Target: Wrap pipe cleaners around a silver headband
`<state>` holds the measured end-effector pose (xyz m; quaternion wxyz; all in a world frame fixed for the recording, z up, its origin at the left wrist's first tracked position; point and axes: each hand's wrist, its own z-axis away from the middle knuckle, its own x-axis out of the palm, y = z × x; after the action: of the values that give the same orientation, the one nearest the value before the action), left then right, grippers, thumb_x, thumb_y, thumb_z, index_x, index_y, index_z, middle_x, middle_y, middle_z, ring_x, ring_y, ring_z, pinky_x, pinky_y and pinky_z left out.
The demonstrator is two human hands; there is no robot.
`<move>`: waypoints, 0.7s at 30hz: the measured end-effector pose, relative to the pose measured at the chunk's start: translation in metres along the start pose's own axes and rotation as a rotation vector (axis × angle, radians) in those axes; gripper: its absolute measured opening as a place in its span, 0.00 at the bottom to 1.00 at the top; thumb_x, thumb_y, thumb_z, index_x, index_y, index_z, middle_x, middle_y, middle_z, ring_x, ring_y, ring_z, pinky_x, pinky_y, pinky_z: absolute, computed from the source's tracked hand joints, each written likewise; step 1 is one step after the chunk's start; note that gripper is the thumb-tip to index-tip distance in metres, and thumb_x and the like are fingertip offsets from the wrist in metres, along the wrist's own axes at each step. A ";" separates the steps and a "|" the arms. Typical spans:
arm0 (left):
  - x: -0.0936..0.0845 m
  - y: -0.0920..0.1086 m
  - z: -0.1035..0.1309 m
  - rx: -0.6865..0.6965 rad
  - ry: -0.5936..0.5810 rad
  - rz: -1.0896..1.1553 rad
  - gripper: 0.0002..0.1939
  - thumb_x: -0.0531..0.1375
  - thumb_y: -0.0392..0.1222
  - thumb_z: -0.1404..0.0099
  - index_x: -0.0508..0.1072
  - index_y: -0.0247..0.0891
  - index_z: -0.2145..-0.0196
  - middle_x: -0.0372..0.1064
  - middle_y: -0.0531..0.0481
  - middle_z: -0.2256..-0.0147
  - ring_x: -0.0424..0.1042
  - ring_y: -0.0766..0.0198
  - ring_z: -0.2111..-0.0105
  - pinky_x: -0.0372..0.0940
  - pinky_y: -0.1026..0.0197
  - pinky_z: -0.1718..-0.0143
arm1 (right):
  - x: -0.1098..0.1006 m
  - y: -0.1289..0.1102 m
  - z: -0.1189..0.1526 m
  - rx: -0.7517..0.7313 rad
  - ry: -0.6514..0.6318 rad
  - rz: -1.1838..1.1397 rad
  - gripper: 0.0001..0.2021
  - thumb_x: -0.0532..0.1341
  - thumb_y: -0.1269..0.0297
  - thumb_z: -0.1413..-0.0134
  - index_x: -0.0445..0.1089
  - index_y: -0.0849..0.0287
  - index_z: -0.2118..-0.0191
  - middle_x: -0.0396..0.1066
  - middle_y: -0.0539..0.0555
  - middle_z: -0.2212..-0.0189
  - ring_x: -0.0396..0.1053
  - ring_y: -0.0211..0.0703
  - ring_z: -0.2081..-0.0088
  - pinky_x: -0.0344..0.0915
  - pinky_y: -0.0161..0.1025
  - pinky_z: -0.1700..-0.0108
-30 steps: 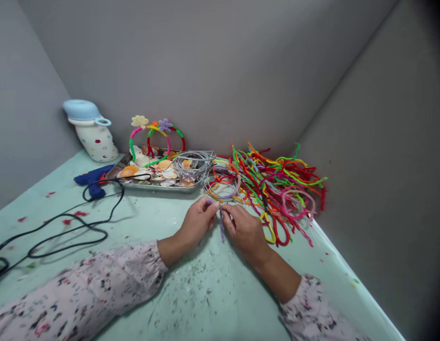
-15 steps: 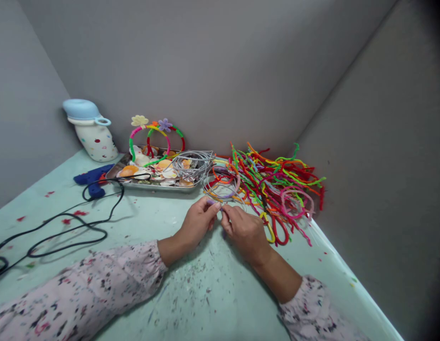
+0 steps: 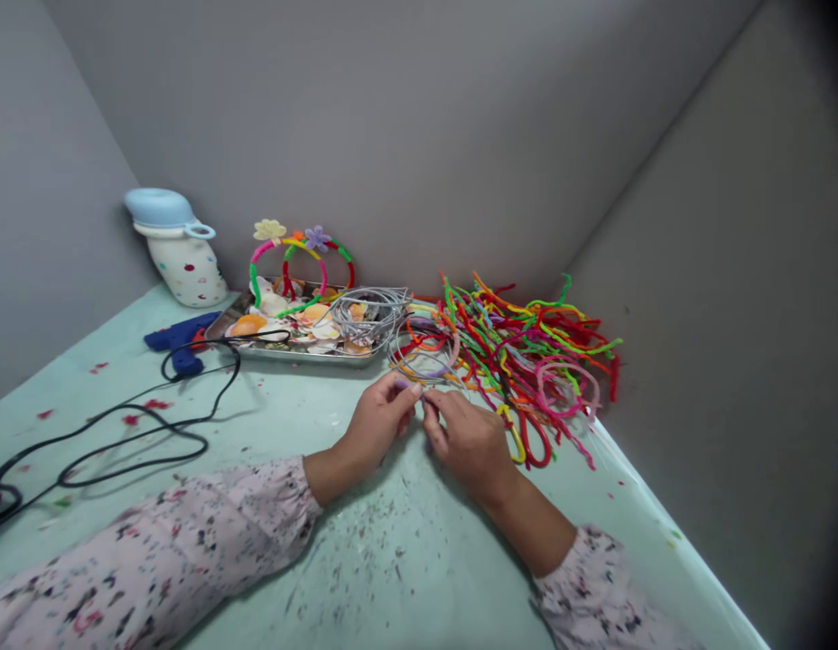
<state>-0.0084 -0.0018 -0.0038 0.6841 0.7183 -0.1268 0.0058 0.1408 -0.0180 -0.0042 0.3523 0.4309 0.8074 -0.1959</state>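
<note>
My left hand and my right hand meet fingertip to fingertip over the pale green table, both pinched closed. Between the left thumb and fingers a short purple fuzzy piece shows. My right thumb and forefinger pinch the other end of it, mostly hidden by the fingers. Just behind the hands lie grey wire loops. A heap of colourful pipe cleaners is behind and to the right of my right hand, with yellow and red handles at its near side.
A metal tray holds shells, coiled grey wire and two colourful hoops with flowers. At the left are a blue glue gun, its black cable and a bottle. Grey walls rise behind the table.
The view has shifted very slightly. Both hands stay together at the purple piece, with only a slight change in the right fingers.
</note>
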 end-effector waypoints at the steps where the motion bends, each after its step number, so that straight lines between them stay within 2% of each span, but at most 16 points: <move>1: 0.000 0.001 0.000 -0.004 0.010 0.017 0.14 0.60 0.49 0.38 0.63 0.37 0.73 0.56 0.59 0.81 0.54 0.74 0.83 0.49 0.68 0.81 | 0.000 0.001 0.000 0.015 0.005 -0.022 0.08 0.56 0.68 0.39 0.70 0.61 0.57 0.75 0.53 0.69 0.72 0.39 0.69 0.62 0.35 0.68; 4: 0.000 0.003 -0.001 -0.039 0.034 0.067 0.14 0.59 0.50 0.38 0.63 0.37 0.72 0.58 0.59 0.80 0.53 0.75 0.84 0.48 0.68 0.83 | 0.001 0.003 0.000 0.065 0.051 -0.092 0.08 0.56 0.67 0.39 0.70 0.61 0.56 0.76 0.55 0.65 0.73 0.40 0.66 0.64 0.35 0.66; 9: -0.001 0.004 -0.001 -0.041 0.016 0.098 0.13 0.61 0.49 0.40 0.65 0.37 0.71 0.59 0.59 0.78 0.54 0.75 0.84 0.49 0.68 0.82 | 0.003 0.005 0.000 0.078 0.062 -0.157 0.08 0.54 0.67 0.37 0.70 0.59 0.58 0.76 0.54 0.65 0.73 0.40 0.64 0.66 0.34 0.63; 11: 0.000 0.003 0.000 -0.041 0.014 0.082 0.12 0.63 0.47 0.42 0.67 0.36 0.70 0.57 0.59 0.80 0.53 0.74 0.83 0.49 0.68 0.82 | 0.002 0.005 0.000 0.083 0.080 -0.159 0.08 0.55 0.67 0.36 0.71 0.59 0.58 0.76 0.55 0.65 0.73 0.39 0.64 0.66 0.34 0.62; 14: 0.001 0.000 0.000 -0.051 0.023 0.033 0.10 0.64 0.43 0.45 0.69 0.35 0.69 0.59 0.58 0.79 0.54 0.73 0.82 0.50 0.68 0.81 | 0.002 0.005 0.000 0.101 0.092 -0.156 0.09 0.55 0.67 0.36 0.71 0.59 0.56 0.76 0.55 0.64 0.73 0.39 0.64 0.67 0.34 0.63; 21: 0.001 -0.002 -0.002 -0.022 0.046 -0.043 0.09 0.63 0.43 0.44 0.70 0.35 0.71 0.60 0.57 0.80 0.55 0.72 0.81 0.51 0.67 0.80 | 0.002 0.004 0.000 0.119 0.090 -0.150 0.10 0.54 0.64 0.35 0.72 0.57 0.56 0.76 0.55 0.65 0.74 0.39 0.64 0.67 0.33 0.64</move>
<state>-0.0073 -0.0001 -0.0052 0.6947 0.7128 -0.0957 0.0062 0.1438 -0.0146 -0.0060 0.2738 0.3978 0.8393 -0.2497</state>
